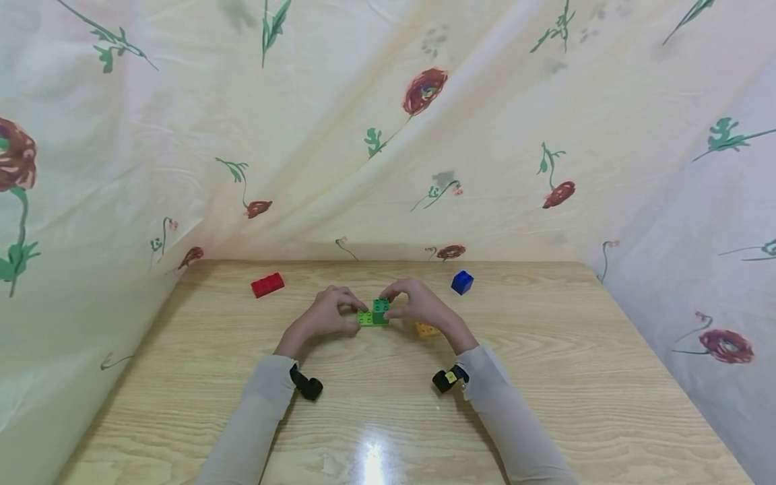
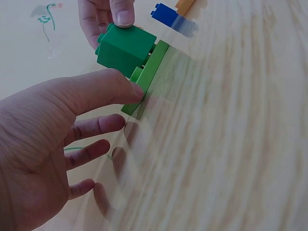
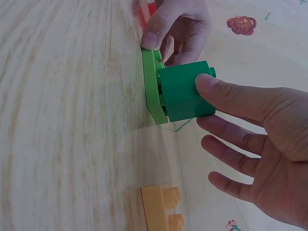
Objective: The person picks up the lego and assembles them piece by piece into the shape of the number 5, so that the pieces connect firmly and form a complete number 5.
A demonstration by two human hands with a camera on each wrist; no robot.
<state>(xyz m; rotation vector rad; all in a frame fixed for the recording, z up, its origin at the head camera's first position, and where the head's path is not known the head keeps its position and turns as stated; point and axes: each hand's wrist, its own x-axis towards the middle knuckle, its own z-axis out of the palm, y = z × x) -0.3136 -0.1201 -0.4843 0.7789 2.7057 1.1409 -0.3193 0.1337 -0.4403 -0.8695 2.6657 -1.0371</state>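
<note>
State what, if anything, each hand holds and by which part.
Right hand: dark green block, by its sides near the studded top. Left hand: light green plate, by its left end.

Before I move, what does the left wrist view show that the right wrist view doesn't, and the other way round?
Only the left wrist view shows the blue plastic brick, near its top edge.

Only the right wrist view shows part of the red plastic brick, behind the left grip.

Both share the dark green plastic block over the light green flat plastic brick, part of the orange plastic brick, the wood-grain tabletop, the left grip and the right grip.
</note>
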